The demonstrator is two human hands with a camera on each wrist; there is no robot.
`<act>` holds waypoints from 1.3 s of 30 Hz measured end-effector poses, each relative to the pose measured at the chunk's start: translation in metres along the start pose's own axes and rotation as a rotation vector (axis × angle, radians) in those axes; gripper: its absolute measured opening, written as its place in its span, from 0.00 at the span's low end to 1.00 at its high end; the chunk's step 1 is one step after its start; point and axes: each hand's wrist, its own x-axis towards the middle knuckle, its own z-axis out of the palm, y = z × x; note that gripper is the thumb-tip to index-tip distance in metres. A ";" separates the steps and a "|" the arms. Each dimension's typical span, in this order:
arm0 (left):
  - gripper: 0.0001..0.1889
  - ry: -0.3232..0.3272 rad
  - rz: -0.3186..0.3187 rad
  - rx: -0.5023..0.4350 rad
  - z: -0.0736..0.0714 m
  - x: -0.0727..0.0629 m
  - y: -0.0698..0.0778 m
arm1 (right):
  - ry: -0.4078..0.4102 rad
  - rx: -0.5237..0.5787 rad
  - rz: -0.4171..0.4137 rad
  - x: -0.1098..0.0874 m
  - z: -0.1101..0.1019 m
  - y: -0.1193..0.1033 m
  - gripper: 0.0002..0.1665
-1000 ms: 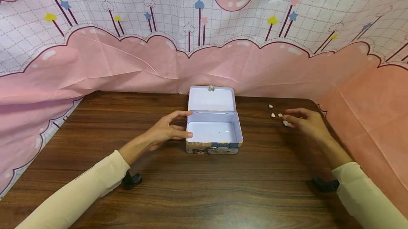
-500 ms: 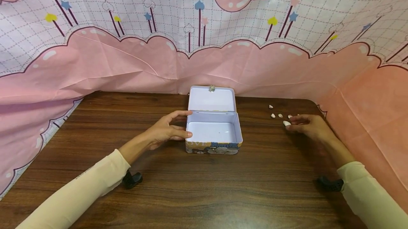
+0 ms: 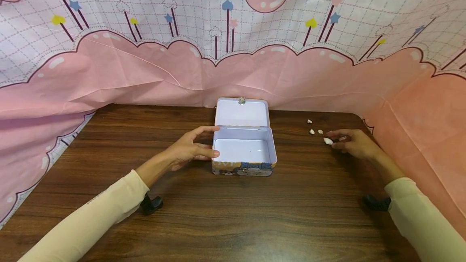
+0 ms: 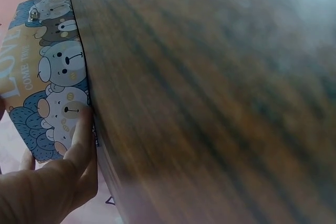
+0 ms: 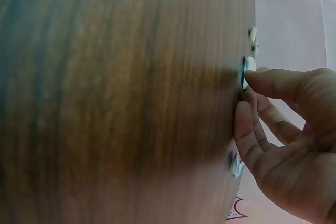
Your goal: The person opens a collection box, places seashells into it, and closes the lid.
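On the table stands a tin lunch box [image 3: 244,169] with printed cartoon bears, its lid [image 3: 242,112] raised and its white inside bare. My left hand [image 3: 189,148] grips the box at its left end, thumb at the front corner and index finger at the back; in the left wrist view the thumb lies on the printed front. At the right, my right hand [image 3: 354,143] reaches down over small white seashells, thumb and fingers bent and apart. Its thumb is at the largest seashell [image 3: 328,141], touching it in the right wrist view [image 5: 249,66]. Another seashell [image 3: 342,138] shows partly under the fingers.
Several small seashells lie behind the right hand, among them one near the back edge [image 3: 309,121] and one nearer the box [image 3: 312,131]. Pink patterned cloth [image 3: 164,75] hangs behind the brown wooden table [image 3: 233,213] and along its right side.
My right hand has come down and shifted slightly right among the seashells, its fingers now beside the largest one. The left hand and the box have stayed put.
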 end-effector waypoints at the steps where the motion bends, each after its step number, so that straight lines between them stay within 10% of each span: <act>1: 0.46 -0.001 0.000 -0.002 0.000 0.000 0.000 | 0.000 -0.003 -0.013 0.001 0.000 0.000 0.28; 17: 0.46 -0.001 0.007 -0.011 -0.002 0.001 -0.004 | -0.060 -0.048 0.008 0.001 0.005 -0.002 0.30; 39: 0.47 0.013 -0.007 -0.012 -0.001 0.000 -0.001 | 0.089 -0.173 -0.029 0.004 0.012 -0.008 0.21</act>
